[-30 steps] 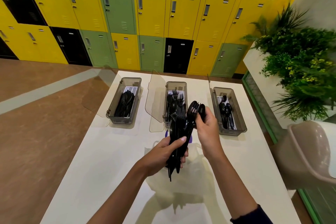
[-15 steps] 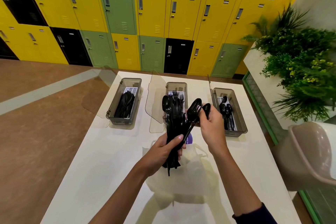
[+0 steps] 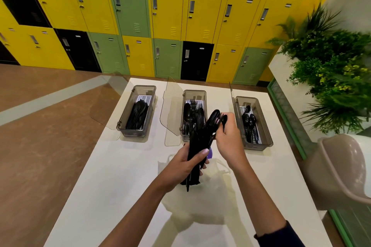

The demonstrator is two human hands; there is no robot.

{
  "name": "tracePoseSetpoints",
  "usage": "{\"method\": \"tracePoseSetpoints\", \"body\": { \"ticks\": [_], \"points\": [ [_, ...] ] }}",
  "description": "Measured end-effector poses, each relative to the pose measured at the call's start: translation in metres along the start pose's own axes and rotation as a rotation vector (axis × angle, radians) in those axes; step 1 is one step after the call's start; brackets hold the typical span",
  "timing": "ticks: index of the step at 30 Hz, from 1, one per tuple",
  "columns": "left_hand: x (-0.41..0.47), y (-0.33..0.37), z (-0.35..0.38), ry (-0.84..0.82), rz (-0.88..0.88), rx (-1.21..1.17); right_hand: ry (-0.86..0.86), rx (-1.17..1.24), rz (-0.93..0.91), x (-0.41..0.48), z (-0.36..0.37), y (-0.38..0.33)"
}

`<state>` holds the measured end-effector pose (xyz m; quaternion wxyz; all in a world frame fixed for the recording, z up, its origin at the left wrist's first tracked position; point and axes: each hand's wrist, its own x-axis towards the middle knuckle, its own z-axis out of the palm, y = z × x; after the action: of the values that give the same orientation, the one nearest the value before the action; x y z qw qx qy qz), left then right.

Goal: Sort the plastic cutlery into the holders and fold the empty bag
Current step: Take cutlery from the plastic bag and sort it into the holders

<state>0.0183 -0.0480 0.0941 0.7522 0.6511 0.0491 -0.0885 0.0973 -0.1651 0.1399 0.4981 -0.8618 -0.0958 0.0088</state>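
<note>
Gripping a thick bundle of black cutlery [image 3: 197,146] round its handles, the left hand [image 3: 184,164] holds it upright above the crumpled bag [image 3: 212,196] on the table [image 3: 120,176]. The right hand [image 3: 229,140] pinches a few spoons [image 3: 214,118] near their bowls, fingers curled tight, seemingly to draw them from the bundle. Three holders stand at the far end, lids open: the left holder [image 3: 124,122] full of dark pieces, the middle holder [image 3: 194,91] showing forks, the right holder [image 3: 267,134] showing spoons. I reckon the pull could loosen the rest, letting pieces slide through the left fist onto the bag or floor. A fork could snag and ride along. The upright lid [image 3: 232,102] beside the right holder could get clipped.
</note>
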Motion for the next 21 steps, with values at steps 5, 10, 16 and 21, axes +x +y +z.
{"method": "tracePoseSetpoints", "body": {
  "ticks": [5,10,16,21],
  "points": [
    [0.002,-0.002,0.003,0.093,0.057,0.055,-0.008,-0.009,0.016,0.001,0.003,0.001],
    [0.001,0.0,0.004,0.135,0.062,0.031,-0.008,0.037,0.026,0.002,0.007,0.002],
    [-0.001,0.005,0.003,0.034,0.004,0.017,0.034,0.194,0.085,0.005,0.011,0.005],
    [-0.002,0.007,0.004,0.042,0.018,0.02,0.037,0.315,0.097,0.002,0.014,0.004]
  ]
}}
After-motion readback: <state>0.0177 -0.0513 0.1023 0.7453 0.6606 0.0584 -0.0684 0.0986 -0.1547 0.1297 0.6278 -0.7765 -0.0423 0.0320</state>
